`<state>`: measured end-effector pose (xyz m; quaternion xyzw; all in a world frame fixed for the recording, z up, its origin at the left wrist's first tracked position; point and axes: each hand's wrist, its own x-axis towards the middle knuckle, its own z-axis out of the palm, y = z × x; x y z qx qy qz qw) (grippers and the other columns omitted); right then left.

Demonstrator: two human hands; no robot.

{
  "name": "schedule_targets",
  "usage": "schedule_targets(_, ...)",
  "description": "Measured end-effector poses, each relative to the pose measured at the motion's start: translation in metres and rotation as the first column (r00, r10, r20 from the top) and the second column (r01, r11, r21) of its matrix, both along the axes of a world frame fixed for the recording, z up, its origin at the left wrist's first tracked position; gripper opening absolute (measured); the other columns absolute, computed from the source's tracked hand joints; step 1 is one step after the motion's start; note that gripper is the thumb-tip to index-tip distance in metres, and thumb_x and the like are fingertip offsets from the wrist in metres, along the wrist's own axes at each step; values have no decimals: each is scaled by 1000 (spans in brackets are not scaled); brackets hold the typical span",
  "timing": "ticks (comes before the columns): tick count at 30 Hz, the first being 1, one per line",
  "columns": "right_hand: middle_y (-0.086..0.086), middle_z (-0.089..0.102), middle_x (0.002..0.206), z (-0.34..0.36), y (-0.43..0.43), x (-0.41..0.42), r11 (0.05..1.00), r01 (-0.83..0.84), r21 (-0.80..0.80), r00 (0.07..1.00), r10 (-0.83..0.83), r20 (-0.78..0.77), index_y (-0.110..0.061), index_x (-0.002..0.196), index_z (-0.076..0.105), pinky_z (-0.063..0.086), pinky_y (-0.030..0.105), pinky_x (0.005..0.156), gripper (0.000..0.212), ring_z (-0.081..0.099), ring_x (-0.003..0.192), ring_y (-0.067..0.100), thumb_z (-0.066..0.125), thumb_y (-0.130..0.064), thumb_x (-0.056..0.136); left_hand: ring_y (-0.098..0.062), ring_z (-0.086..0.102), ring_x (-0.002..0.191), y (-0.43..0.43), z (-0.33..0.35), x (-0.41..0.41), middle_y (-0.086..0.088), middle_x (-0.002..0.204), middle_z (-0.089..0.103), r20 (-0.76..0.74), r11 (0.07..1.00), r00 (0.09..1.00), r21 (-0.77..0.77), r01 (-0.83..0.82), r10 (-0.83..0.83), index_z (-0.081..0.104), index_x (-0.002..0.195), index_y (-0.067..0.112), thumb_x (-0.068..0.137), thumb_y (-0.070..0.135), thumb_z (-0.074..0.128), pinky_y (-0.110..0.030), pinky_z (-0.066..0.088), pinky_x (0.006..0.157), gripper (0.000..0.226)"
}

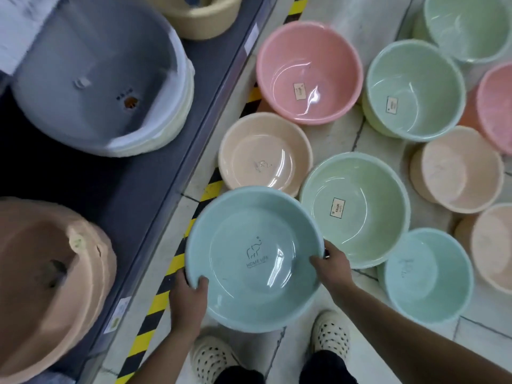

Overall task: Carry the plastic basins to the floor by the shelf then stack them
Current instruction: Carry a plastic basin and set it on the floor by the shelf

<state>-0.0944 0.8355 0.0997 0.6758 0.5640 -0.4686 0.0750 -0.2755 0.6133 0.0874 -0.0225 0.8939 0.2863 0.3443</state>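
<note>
- The blue basin point(253, 259) is upright, mouth up, in front of the person. It sits over the striped hazard tape point(163, 300), just right of the shelf point(124, 195). Whether its base has reached the floor point(487, 325) cannot be told.
- The left hand point(188, 297) grips the near-left rim with the thumb hooked over the lip. The fingers underneath are hidden.
- The right hand point(332, 268) grips the right rim, its fingers curled over the lip into the bowl.
- Other basins stand mouth up on the floor to the right. A beige basin point(264, 156) lies just beyond the held one, a green basin point(354, 209) just to its right, and a pink basin point(309, 72) farther off. A smaller blue basin point(426, 275) sits near right.
- Risk, landing: the floor is crowded. In this view the held basin overlaps the beige and green rims, so if lowered here it could land on a neighbouring lip and sit tilted.
- Risk, grip: the plastic looks glossy and only the rim is held. If one hand lets go early, the basin would likely swing or drop.
- Risk, stacking: the basins appear to differ in size. Nesting a larger one into a smaller one would leave an unstable pile.
- Risk, footing: the person's shoes point(331, 332) stand just beside the basins, so a step forward could knock them.
</note>
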Motion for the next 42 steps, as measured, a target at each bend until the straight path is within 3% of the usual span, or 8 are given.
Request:
schedule_targets(6,5,67,92,50,62,-44,998,14,63,999,-11,-49,-17,115,68,56,41,82,45,65,85,30,60,1,75,-32,63,87,69,41,-63,-17,97,69,-88,996,993,38,80,-77,62,103,3,85,10,66,-33,42,68,20)
schedule_targets(9,9,68,94,54,103,-65,998,-12,57,997,16,-81,-15,113,68,56,40,78,40,66,81,30,60,0,77,-30,63,85,118,51,-91,-16,95,69,-132,995,988,49,83,-75,62,99,6,85,12,65,-32,41,68,16)
schedule_targets(13,9,67,97,43,164,-88,994,-69,85,993,76,-92,-8,109,68,55,38,76,32,63,84,28,62,-4,77,-29,61,84,177,44,-116,-9,92,65,-146,993,985,49,103,-95,56,93,13,87,14,63,-37,47,71,9)
schedule_targets(20,7,66,120,-17,228,-108,986,-135,103,990,139,-32,-14,125,61,43,28,84,45,61,107,27,68,-12,81,-25,62,89,237,-16,-138,-6,99,69,-126,993,988,62,100,-91,64,108,11,85,12,62,-33,48,74,22)
schedule_targets(23,9,67,117,-43,235,-114,986,-125,114,991,130,-32,-15,127,59,47,32,85,45,62,104,29,67,-11,82,-29,62,86,246,-44,-144,-8,92,65,-112,995,989,30,97,-93,59,94,10,86,12,62,-31,44,69,9)
schedule_targets(29,5,65,104,-89,228,-124,987,-140,84,987,145,-66,-16,127,58,48,30,74,44,61,88,25,64,-10,84,-27,61,90,238,-93,-156,-9,100,64,-51,995,994,9,99,-99,57,107,9,90,14,58,-33,46,72,18)
schedule_targets(36,11,64,111,-126,215,-132,970,-236,63,970,239,-37,-10,118,59,46,32,78,35,57,93,26,63,-9,83,-27,58,89,220,-122,-153,-9,103,59,-43,997,997,7,71,-71,49,117,5,92,11,55,-33,44,73,27)
schedule_targets(42,17,63,113,-149,213,-153,945,-328,-9,944,328,28,-8,129,46,46,34,75,48,58,98,35,56,-7,83,-27,59,90,208,-140,-163,-8,102,61,-34,996,995,-15,90,-90,51,115,5,94,13,54,-31,44,70,23)
